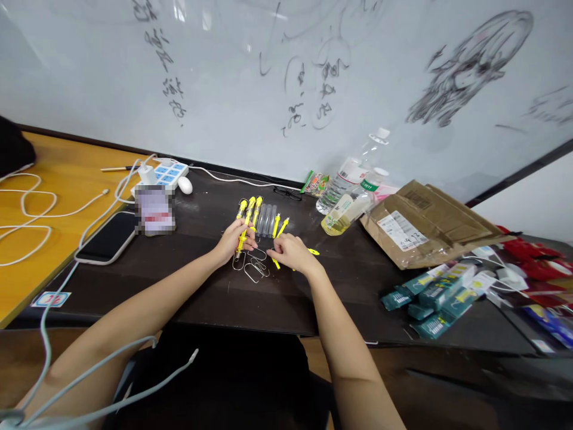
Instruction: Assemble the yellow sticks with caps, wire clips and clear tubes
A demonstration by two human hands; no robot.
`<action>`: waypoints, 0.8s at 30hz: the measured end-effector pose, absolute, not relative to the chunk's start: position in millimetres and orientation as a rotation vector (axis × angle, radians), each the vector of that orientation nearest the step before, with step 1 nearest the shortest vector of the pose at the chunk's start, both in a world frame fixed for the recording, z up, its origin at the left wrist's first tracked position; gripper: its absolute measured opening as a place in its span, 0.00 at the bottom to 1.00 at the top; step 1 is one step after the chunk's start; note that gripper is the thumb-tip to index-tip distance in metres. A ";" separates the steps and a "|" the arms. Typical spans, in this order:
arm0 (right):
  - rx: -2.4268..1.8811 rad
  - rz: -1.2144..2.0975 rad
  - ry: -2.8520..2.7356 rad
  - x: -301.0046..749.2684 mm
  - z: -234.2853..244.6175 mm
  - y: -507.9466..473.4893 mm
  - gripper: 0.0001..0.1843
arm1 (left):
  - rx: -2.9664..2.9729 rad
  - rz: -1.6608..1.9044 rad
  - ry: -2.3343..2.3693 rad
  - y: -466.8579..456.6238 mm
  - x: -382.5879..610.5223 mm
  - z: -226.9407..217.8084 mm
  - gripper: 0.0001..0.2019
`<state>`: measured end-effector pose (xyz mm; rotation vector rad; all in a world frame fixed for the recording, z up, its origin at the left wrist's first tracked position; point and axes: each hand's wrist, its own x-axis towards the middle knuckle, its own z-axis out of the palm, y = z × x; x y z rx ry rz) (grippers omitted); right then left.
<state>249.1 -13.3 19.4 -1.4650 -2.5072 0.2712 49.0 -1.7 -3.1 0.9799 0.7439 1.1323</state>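
Head view: left hand [233, 240] grasps a yellow pen [244, 234] mid-bench [201, 292]. Right hand [292, 251] covers a yellow piece [274, 263], its grip unclear. Spare pens [258, 206] and clear tubes [267, 220] lie just beyond, paper clips [256, 269] nearer. Seemingly partway, with pieces loose.

Bright, even indoor light, glare on the whiteboard [233, 89], wide-angle warp at edges.

Far left: power strip [166, 173] w/ white cables [27, 209] on wooden desk [58, 155]; dark phone [107, 237] nearer. Far right: clear water bottle [353, 176] on its side, flattened cardboard box [425, 224]. Near right: teal boxes [430, 295]. Scribbled whiteboard [224, 71] behind.
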 end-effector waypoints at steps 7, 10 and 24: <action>-0.997 0.561 -2.291 216.5 2.4 -19.0 0.17 | 0.913 1.206 0.529 -3.8 47.0 0.0 0.11; -0.993 0.573 -2.253 204.3 -4.6 -24.8 0.13 | 0.884 1.207 0.500 -3.6 47.1 -0.6 0.12; -1.109 0.918 -1.832 198.0 -12.7 -22.6 0.10 | 0.975 1.179 0.491 -3.6 48.7 -4.7 0.13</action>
